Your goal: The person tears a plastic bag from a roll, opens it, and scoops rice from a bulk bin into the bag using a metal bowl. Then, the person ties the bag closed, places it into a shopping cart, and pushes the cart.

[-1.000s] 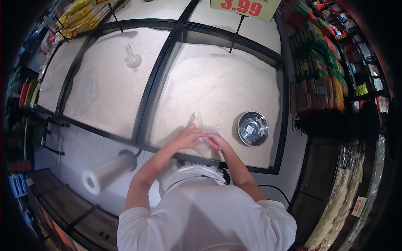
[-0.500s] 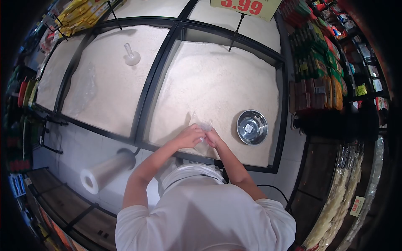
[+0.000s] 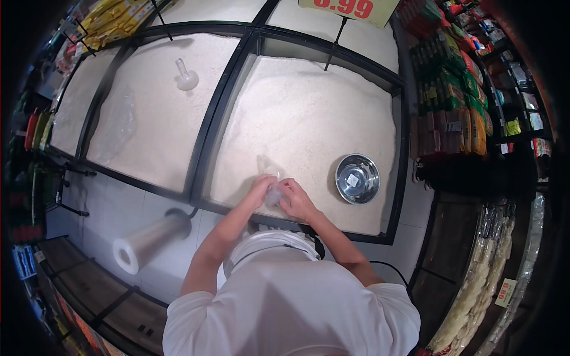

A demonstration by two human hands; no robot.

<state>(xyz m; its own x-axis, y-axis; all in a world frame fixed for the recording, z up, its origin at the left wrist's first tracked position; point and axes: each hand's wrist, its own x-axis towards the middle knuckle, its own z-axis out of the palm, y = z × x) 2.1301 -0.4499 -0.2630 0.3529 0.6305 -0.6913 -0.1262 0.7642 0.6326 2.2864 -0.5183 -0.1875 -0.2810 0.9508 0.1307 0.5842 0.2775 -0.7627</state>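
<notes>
A thin clear plastic bag [image 3: 274,196] is bunched between my two hands, low over the near part of a bin of white grain that looks like rice [image 3: 314,113]. My left hand [image 3: 260,190] pinches it from the left, fingers closed. From the other side my right hand [image 3: 297,200] grips the bunched plastic with bent fingers. Part of the bag [image 3: 270,166] sticks out beyond my fingers, away from me. To the right of my hands, a shiny metal bowl [image 3: 369,193] rests on the grain with a small white square inside.
Black dividers [image 3: 205,142] separate the grain bins. In the left bin lie a clear scoop [image 3: 186,78] and a plastic sheet [image 3: 120,127]. A large plastic roll [image 3: 148,240] is at lower left. A price sign [image 3: 350,10] stands at the back; packed shelves [image 3: 448,101] line the right.
Both hands have shifted a little, the left one leftward and the right one turning inward. The bunched plastic has moved left and nearer to me, between my fingers. The bowl has not moved.
</notes>
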